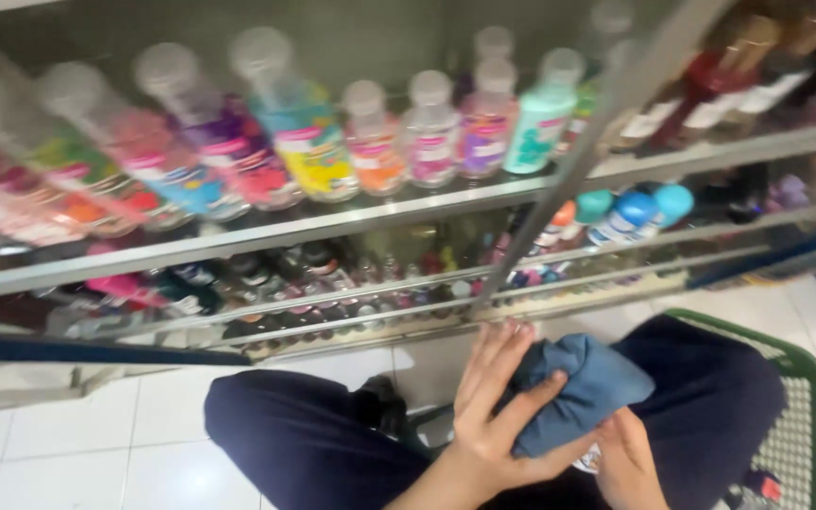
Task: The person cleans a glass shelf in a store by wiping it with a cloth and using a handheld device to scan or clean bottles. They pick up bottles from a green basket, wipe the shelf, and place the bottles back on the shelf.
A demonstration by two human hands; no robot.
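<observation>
Broadly, the largest thing beyond the hands is a set of metal shelves [332, 225], stocked with rows of clear bottles with coloured labels [304, 142] on the top level and smaller items, blurred, on the levels below. Nearer the hands, dark blue trousered knees [295, 434] show the person crouched or seated on a white tiled floor [68, 453], with a green plastic basket [809, 397] just to the right of the grip. In the grip itself is a folded blue cloth [583, 392]. The left hand [498, 416] is clamped on it, thumb across the front and fingers spread flat behind; the right hand [630, 458] sits beneath the cloth's lower edge, and whether it is closed on the cloth cannot be told. The cloth lies wholly between the two hands, above the lap, well apart from the shelves and touching no bottle. As to progress, my judgement is that the cloth is gathered and ready, while no shelf or bottle has yet been met by it; any wiping remains undone.
</observation>
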